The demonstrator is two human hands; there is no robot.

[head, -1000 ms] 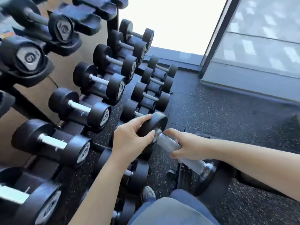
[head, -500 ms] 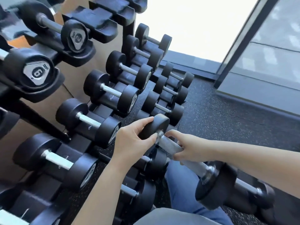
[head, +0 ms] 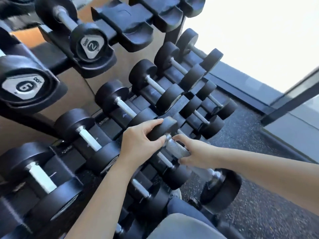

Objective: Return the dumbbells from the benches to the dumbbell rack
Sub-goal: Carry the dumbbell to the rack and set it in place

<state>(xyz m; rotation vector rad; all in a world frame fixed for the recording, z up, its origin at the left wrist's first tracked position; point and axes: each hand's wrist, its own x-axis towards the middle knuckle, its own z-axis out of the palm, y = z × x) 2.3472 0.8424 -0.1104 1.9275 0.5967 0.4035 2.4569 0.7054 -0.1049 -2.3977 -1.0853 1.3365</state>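
Note:
I hold a black dumbbell (head: 221, 192) with a knurled steel handle in front of the dumbbell rack (head: 134, 26). My left hand (head: 139, 144) grips its far black head from above. My right hand (head: 195, 155) wraps round the steel handle near that head. The dumbbell's near head hangs low at the right, above the floor. It slants over the rack's lowest tier, in front of the middle tier. Whether the far head touches a cradle I cannot tell.
Several black dumbbells fill the rack's middle tier (head: 120, 106) and lowest tier (head: 205, 116). Top-tier dumbbells marked 2 (head: 90, 46) and 6 (head: 24, 87) sit at upper left, beside bare cradles. Speckled rubber floor (head: 259, 135) lies right. My knee and shoe (head: 176, 195) are below.
The dumbbell has risen and moved closer to the rack with both hands keeping their grip. My view has shifted nearer and upward along the rack.

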